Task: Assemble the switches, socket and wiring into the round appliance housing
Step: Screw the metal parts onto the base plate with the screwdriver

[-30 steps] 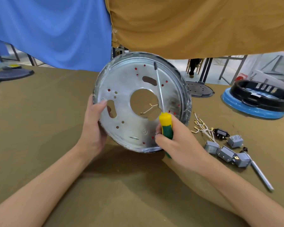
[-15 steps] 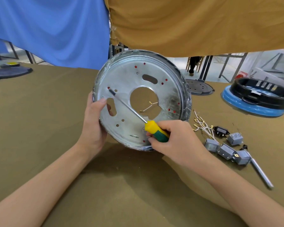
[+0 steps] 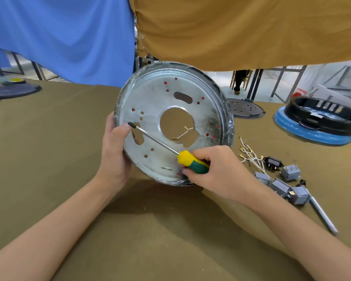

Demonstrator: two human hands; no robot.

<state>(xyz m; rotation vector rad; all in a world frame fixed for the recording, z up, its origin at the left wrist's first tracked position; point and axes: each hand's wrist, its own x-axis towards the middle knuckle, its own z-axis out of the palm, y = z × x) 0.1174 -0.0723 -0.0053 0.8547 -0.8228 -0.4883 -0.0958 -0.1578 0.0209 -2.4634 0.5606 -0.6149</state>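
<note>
A: Entry, head view. Where is the housing?

B: Stood on edge on the table, lower rim on the olive cloth, flat metal face toward the camera. Large round hole at centre, oblong slots and small holes around it, some showing red.

A: Left hand?

B: Grips the housing's left rim. Thumb lies on the front face; the fingers go behind the rim and are hidden.

A: Right hand?

B: Closed round the handle of the screwdriver, yellow and green. The hand sits at the housing's lower right edge. The shaft runs up and left across the metal face; the dark tip ends just beside the left thumb, at the top of the left slot. Whether the tip is seated on a screw, I cannot tell.

A: Loose parts?

B: On the table right of the housing: wires with brass terminals, a black socket just beside them, grey switches clustered nearer the camera. A metal rod lies by the switches. One wire shows through the centre hole.

A: Further back?

B: A black ring on a blue disc, far right. A dark disc behind the housing.
</note>
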